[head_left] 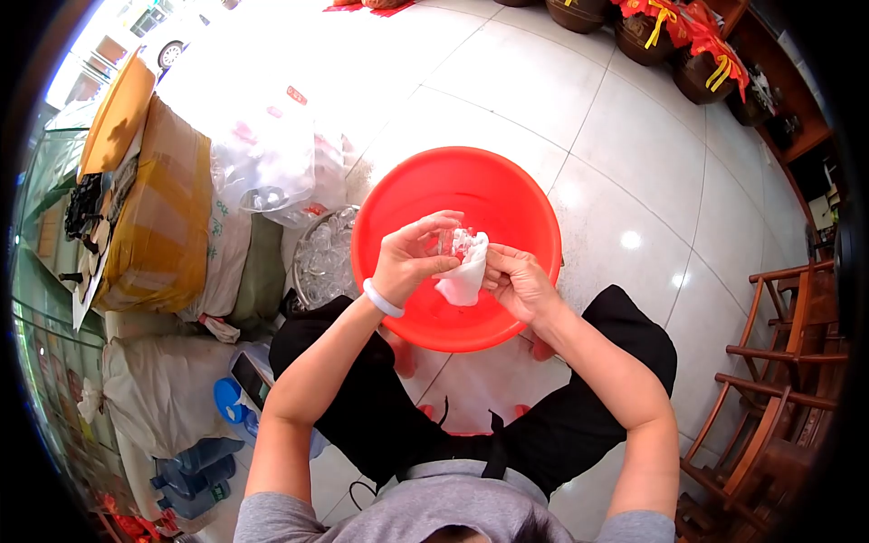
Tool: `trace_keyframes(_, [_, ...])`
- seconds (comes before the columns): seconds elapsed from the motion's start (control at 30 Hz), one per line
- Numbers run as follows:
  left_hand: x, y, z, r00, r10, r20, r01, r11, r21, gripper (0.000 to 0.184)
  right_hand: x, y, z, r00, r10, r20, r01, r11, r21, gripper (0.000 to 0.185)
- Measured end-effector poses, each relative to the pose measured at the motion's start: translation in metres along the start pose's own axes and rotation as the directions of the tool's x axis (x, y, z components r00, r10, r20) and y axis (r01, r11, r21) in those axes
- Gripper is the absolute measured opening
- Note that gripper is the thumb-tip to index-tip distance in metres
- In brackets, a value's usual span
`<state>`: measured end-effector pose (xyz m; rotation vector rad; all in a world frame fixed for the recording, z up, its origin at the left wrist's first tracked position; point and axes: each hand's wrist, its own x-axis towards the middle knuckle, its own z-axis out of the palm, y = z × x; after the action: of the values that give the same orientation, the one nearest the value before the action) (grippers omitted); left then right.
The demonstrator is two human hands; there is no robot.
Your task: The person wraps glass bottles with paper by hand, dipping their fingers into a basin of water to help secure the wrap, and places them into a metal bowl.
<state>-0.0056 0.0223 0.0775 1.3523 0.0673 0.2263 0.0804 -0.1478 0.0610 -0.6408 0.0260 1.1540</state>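
Over the red plastic basin (398,204), my two hands meet at chest distance. My left hand (407,258), with a pale bangle on its wrist, curls its thumb and fingers around a small clear object (445,241), glass or plastic; its exact kind is hard to tell. A thin white cloth or pouch (464,282) hangs from my right hand (520,282), pinched between thumb and fingers. Whitish, glinting bits show at the cloth's upper edge, touching the clear object. The fingertips of both hands are partly hidden.
Left of the basin, a metal bowl (312,285) holds several clear pieces. Plastic bags (276,167), a taped carton (163,217) and sacks stand beyond it. Wooden chairs (769,398) are at right, dark jars (643,41) at the back. A phone (251,376) lies by my left leg.
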Motion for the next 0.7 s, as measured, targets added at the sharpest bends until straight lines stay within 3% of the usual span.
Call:
trace_keyframes(0.07, [-0.001,0.004,-0.001,1.000,-0.025,0.001,0.025,1.000,0.006,0.053,0.002,-0.003,0.001,0.998,-0.067,-0.017,0.062,0.980,-0.189,0.020])
trace_keyframes(0.1, [-0.002,0.006,-0.002,0.993,-0.122,-0.004,0.121,0.991,-0.053,0.051,0.001,-0.007,0.001,0.998,-0.067,-0.018,0.062,0.980,-0.187,0.020])
trace_keyframes(0.13, [-0.002,0.008,-0.003,0.976,-0.216,-0.003,0.214,0.970,-0.112,0.050,0.000,-0.013,0.001,0.994,-0.110,0.014,0.107,0.923,-0.371,0.019])
trace_keyframes(0.17, [-0.002,0.008,-0.004,0.976,-0.216,-0.004,0.214,0.970,-0.112,0.050,-0.002,-0.017,0.003,0.988,-0.145,0.054,0.151,0.828,-0.539,0.018])
trace_keyframes(0.2, [-0.002,0.008,-0.005,0.974,-0.226,0.023,0.227,0.964,-0.138,0.046,-0.004,-0.018,0.006,0.988,-0.144,0.056,0.151,0.827,-0.541,0.018])
trace_keyframes(0.27, [-0.004,0.009,-0.006,0.971,-0.234,0.048,0.239,0.957,-0.167,0.043,-0.009,-0.022,0.014,0.945,-0.274,0.177,0.316,0.631,-0.709,0.015])
trace_keyframes(0.3, [-0.004,0.009,-0.007,0.956,-0.289,0.058,0.295,0.928,-0.227,0.039,-0.010,-0.026,0.016,0.946,-0.272,0.177,0.314,0.630,-0.710,0.015])
trace_keyframes(0.37, [-0.004,0.008,-0.011,0.937,-0.343,0.072,0.349,0.893,-0.284,0.036,-0.010,-0.036,0.016,0.879,-0.200,0.432,0.473,0.261,-0.842,0.014])
trace_keyframes(0.43, [-0.003,0.002,-0.020,0.881,-0.404,0.246,0.468,0.818,-0.335,0.036,-0.008,-0.034,0.010,0.863,-0.188,0.468,0.500,0.196,-0.843,0.014])
trace_keyframes(0.47, [-0.003,0.002,-0.019,0.881,-0.405,0.246,0.469,0.818,-0.333,0.036,-0.007,-0.033,0.008,0.847,-0.175,0.502,0.525,0.132,-0.841,0.014])
trace_keyframes(0.5, [-0.003,0.002,-0.017,0.894,-0.371,0.252,0.442,0.819,-0.365,0.036,-0.008,-0.030,0.008,0.847,-0.179,0.501,0.525,0.134,-0.840,0.014])
trace_keyframes(0.57, [-0.005,0.004,-0.012,0.905,-0.337,0.258,0.418,0.817,-0.397,0.036,-0.009,-0.022,0.010,0.910,-0.319,0.266,0.400,0.503,-0.766,0.014])
trace_keyframes(0.6, [-0.005,0.007,-0.007,0.942,-0.281,0.182,0.330,0.872,-0.361,0.037,-0.009,-0.021,0.010,0.910,-0.319,0.265,0.399,0.503,-0.767,0.014])
trace_keyframes(0.67, [-0.003,0.008,0.000,0.970,-0.216,0.108,0.239,0.918,-0.317,0.038,-0.007,-0.017,0.007,0.966,-0.259,0.009,0.216,0.788,-0.576,0.015])
trace_keyframes(0.7, [-0.002,0.007,0.001,0.986,-0.149,0.078,0.162,0.963,-0.213,0.043,-0.005,-0.011,0.007,0.972,-0.233,-0.026,0.197,0.873,-0.447,0.018])
